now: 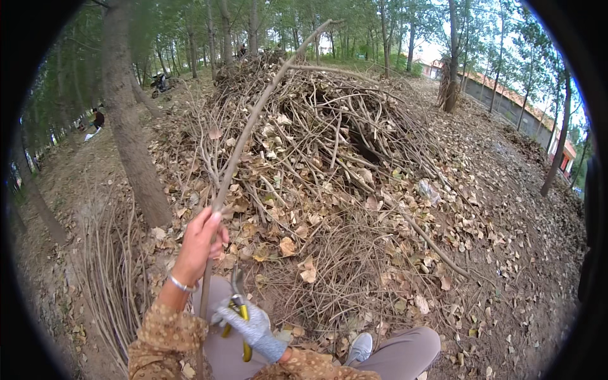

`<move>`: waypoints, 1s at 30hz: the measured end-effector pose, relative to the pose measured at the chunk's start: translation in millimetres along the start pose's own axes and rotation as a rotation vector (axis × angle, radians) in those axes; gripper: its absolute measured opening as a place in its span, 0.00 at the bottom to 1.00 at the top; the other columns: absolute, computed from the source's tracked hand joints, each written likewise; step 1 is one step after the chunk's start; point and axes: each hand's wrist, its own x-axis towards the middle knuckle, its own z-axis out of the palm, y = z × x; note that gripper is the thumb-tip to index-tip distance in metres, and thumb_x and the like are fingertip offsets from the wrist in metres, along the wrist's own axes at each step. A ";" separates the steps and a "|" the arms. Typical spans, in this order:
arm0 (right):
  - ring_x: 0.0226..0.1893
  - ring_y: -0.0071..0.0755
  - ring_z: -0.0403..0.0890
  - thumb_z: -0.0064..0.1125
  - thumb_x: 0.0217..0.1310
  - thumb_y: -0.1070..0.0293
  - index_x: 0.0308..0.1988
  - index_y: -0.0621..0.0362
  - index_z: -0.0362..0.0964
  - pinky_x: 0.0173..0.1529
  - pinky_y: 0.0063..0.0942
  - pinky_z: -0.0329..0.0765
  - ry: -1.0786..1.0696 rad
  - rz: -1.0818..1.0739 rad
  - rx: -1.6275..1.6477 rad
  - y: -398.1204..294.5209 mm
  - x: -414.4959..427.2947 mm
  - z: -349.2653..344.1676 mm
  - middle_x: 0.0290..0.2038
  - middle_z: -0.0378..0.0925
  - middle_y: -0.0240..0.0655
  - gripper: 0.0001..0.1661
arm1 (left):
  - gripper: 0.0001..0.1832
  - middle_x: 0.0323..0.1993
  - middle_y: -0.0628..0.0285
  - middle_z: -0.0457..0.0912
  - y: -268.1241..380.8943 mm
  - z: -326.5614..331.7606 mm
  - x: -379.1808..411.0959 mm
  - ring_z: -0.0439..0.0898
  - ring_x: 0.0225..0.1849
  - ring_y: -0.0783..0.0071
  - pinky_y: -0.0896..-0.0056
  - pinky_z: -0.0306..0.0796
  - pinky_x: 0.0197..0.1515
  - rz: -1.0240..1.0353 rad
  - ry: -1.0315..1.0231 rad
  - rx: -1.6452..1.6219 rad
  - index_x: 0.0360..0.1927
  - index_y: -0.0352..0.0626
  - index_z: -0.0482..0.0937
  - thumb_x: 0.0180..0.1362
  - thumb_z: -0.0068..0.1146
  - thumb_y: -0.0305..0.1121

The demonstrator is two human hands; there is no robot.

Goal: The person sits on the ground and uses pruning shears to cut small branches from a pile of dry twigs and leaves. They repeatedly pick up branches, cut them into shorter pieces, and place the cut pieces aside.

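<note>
My bare left hand (202, 243) is closed around a long, upright tree branch (247, 128) that forks near its top. Over my lap, my right hand (249, 325) wears a grey knit glove and grips yellow-handled pruning shears (237, 308). The shears' metal jaws point up, just right of the branch's lower part; whether they are parted is hard to tell. In front of me lies a low heap of thin twigs (342, 266) among dry leaves.
A large brush pile (323, 118) rises ahead. A tree trunk (133, 123) stands at left, with a bundle of long thin sticks (109, 275) beneath it. A thicker stick (434, 247) lies to the right, near a clear plastic scrap (428, 191). A person (98, 118) is far left.
</note>
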 end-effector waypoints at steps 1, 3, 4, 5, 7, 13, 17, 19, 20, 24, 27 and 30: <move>0.30 0.21 0.80 0.58 0.66 0.60 0.42 0.58 0.70 0.34 0.21 0.77 0.004 0.015 -0.141 -1.2 -5.7 13.8 0.29 0.77 0.31 0.13 | 0.18 0.19 0.70 0.73 6.9 6.4 9.4 0.55 0.11 0.91 0.89 0.51 0.11 0.010 0.004 -0.004 0.53 0.37 0.71 0.70 0.42 0.41; 0.28 0.19 0.77 0.58 0.66 0.57 0.41 0.58 0.71 0.33 0.21 0.74 0.003 0.068 -0.368 7.7 -3.0 16.7 0.26 0.75 0.28 0.15 | 0.18 0.19 0.70 0.73 21.7 19.1 25.9 0.56 0.11 0.92 0.89 0.50 0.11 0.060 0.031 0.055 0.53 0.37 0.71 0.70 0.42 0.41; 0.27 0.18 0.76 0.57 0.66 0.56 0.41 0.58 0.71 0.33 0.20 0.73 0.008 0.095 -0.485 10.4 -1.5 13.9 0.25 0.73 0.27 0.16 | 0.18 0.20 0.70 0.73 27.3 26.2 30.4 0.56 0.11 0.91 0.89 0.51 0.11 0.053 0.026 0.073 0.53 0.38 0.71 0.70 0.42 0.41; 0.26 0.18 0.75 0.57 0.66 0.55 0.42 0.59 0.71 0.32 0.21 0.73 -0.018 0.106 -0.384 10.1 -0.4 11.5 0.24 0.73 0.27 0.17 | 0.18 0.20 0.70 0.73 34.2 34.9 33.7 0.57 0.12 0.91 0.89 0.52 0.11 0.074 -0.003 0.062 0.53 0.38 0.71 0.70 0.42 0.41; 0.24 0.18 0.74 0.56 0.66 0.52 0.43 0.60 0.72 0.31 0.22 0.72 -0.099 0.136 -0.163 10.1 2.2 16.5 0.22 0.71 0.26 0.20 | 0.18 0.21 0.70 0.73 47.9 44.0 35.0 0.58 0.12 0.91 0.88 0.54 0.12 0.106 -0.036 0.059 0.53 0.39 0.71 0.70 0.42 0.41; 0.24 0.22 0.77 0.55 0.68 0.61 0.48 0.61 0.69 0.32 0.22 0.74 0.096 0.033 -0.062 -21.2 -0.1 12.1 0.28 0.76 0.31 0.16 | 0.30 0.53 0.54 0.72 42.2 39.5 5.0 0.75 0.52 0.67 0.64 0.71 0.55 0.221 -0.122 0.458 0.69 0.42 0.60 0.68 0.47 0.46; 0.30 0.19 0.74 0.55 0.68 0.66 0.45 0.61 0.71 0.34 0.21 0.72 0.306 -0.059 -0.108 -38.5 2.9 -8.3 0.33 0.76 0.29 0.11 | 0.27 0.58 0.53 0.68 6.3 1.9 -66.8 0.74 0.56 0.61 0.62 0.69 0.58 0.263 -0.155 0.654 0.65 0.41 0.65 0.66 0.50 0.43; 0.32 0.17 0.73 0.56 0.67 0.66 0.43 0.60 0.72 0.35 0.20 0.72 0.266 -0.154 -0.025 -30.9 10.3 -12.8 0.33 0.76 0.27 0.10 | 0.26 0.56 0.54 0.71 -0.9 -22.3 -108.2 0.74 0.56 0.62 0.63 0.69 0.59 0.014 -0.094 0.570 0.63 0.41 0.67 0.66 0.51 0.43; 0.32 0.17 0.73 0.57 0.66 0.66 0.43 0.59 0.72 0.35 0.20 0.72 0.296 -0.122 -0.031 -27.1 15.8 -18.4 0.33 0.76 0.28 0.10 | 0.26 0.55 0.54 0.72 -11.1 -35.4 -124.0 0.74 0.56 0.63 0.63 0.69 0.60 -0.047 -0.055 0.569 0.63 0.40 0.68 0.66 0.51 0.43; 0.26 0.20 0.76 0.62 0.61 0.68 0.42 0.60 0.70 0.32 0.20 0.75 0.250 -0.098 -0.139 -27.7 21.6 -7.5 0.30 0.78 0.31 0.12 | 0.27 0.53 0.51 0.74 -44.1 -64.8 -194.6 0.78 0.51 0.62 0.64 0.73 0.53 -0.307 -0.008 0.534 0.58 0.37 0.72 0.65 0.52 0.47; 0.24 0.20 0.77 0.62 0.61 0.68 0.42 0.61 0.69 0.30 0.20 0.77 0.234 -0.071 -0.195 -22.4 31.4 3.6 0.29 0.78 0.32 0.13 | 0.30 0.55 0.50 0.74 -56.0 -58.3 -252.1 0.77 0.53 0.61 0.63 0.73 0.55 -0.442 -0.004 0.458 0.61 0.36 0.69 0.64 0.53 0.49; 0.22 0.20 0.76 0.60 0.61 0.68 0.42 0.61 0.67 0.26 0.20 0.76 0.207 -0.115 -0.250 -20.5 45.0 24.6 0.27 0.77 0.31 0.13 | 0.37 0.58 0.48 0.73 -73.0 -54.6 -304.3 0.75 0.56 0.58 0.61 0.70 0.58 -0.574 0.032 0.357 0.64 0.34 0.63 0.61 0.57 0.52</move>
